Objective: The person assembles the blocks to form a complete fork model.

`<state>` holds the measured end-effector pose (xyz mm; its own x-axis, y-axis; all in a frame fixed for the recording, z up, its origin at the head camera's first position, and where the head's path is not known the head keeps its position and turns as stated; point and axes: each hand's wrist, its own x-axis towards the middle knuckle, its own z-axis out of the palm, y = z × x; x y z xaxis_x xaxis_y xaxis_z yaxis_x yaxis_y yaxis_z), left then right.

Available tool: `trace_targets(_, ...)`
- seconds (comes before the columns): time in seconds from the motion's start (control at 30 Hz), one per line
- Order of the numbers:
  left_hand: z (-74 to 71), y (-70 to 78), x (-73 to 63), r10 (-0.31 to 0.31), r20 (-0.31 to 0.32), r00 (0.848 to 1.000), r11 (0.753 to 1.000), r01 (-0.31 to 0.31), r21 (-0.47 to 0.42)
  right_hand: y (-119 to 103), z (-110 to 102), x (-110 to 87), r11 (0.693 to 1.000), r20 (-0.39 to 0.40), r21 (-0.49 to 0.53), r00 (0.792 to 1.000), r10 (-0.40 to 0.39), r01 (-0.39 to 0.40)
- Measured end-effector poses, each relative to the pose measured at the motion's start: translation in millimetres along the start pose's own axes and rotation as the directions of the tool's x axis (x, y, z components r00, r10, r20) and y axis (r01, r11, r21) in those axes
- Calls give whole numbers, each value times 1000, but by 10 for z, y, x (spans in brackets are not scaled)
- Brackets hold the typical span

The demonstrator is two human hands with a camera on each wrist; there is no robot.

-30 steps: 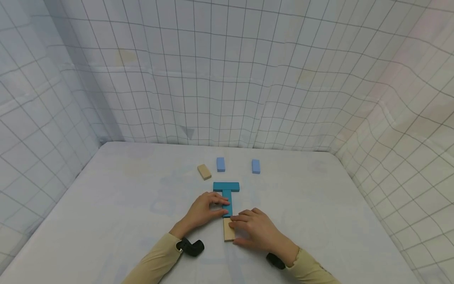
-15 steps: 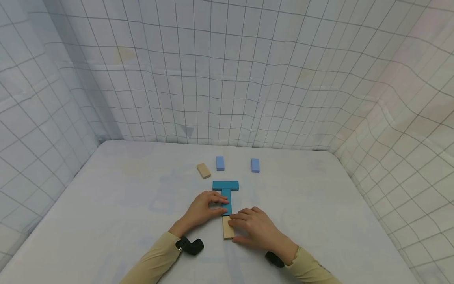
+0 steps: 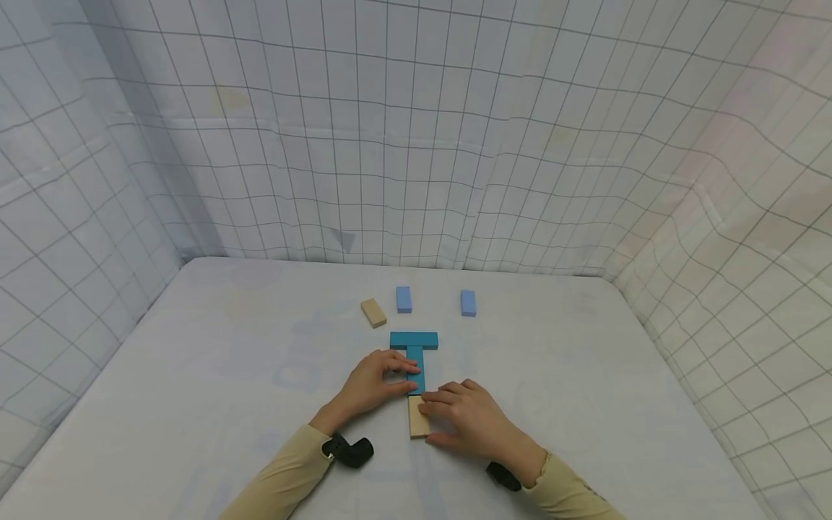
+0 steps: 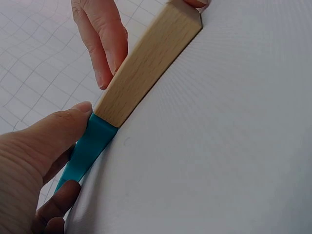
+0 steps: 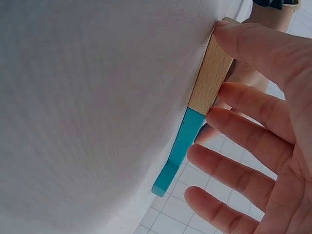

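Note:
A teal bar point(image 3: 414, 370) and a teal crossbar point(image 3: 414, 340) lie in a T shape on the white table. At the bar's near end a wooden block point(image 3: 418, 422) lies in line, end to end with it. My left hand point(image 3: 377, 380) holds the teal bar from the left, its thumb point(image 4: 80, 109) by the joint and a finger point(image 4: 66, 197) farther along the side. My right hand point(image 3: 469, 419) holds the wooden block, thumb point(image 5: 234, 36) at the near end and forefinger point(image 5: 243, 95) against its upper face; the other fingers are spread near the teal bar.
Behind the T lie a second wooden block point(image 3: 373, 313), a light blue block point(image 3: 404, 300) and another light blue block point(image 3: 468, 303). Grid-patterned white curtains point(image 3: 416, 144) stand around the back and sides of the table point(image 3: 227, 375). Black bands are on both wrists.

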<state>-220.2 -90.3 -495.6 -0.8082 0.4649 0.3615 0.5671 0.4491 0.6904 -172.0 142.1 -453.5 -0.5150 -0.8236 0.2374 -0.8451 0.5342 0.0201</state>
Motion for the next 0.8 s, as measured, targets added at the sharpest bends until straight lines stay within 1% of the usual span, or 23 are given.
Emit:
trace_targets(0.37, 6, 2, -4, 1, -3, 1000, 1000, -1, 0, -7, 1, 5, 1000, 12, -11, 1000, 17, -17)
trace_targets(0.63, -1, 22, -4, -3, -1, 1000, 1000, 3, -3, -32, 9, 15, 993, 3, -115, 1000, -2, 3)
trace_targets(0.8, 1, 22, -3, -1, -4, 1000, 1000, 1, 2, -52, -5, 13, 993, 16, -116, 1000, 10, -8)
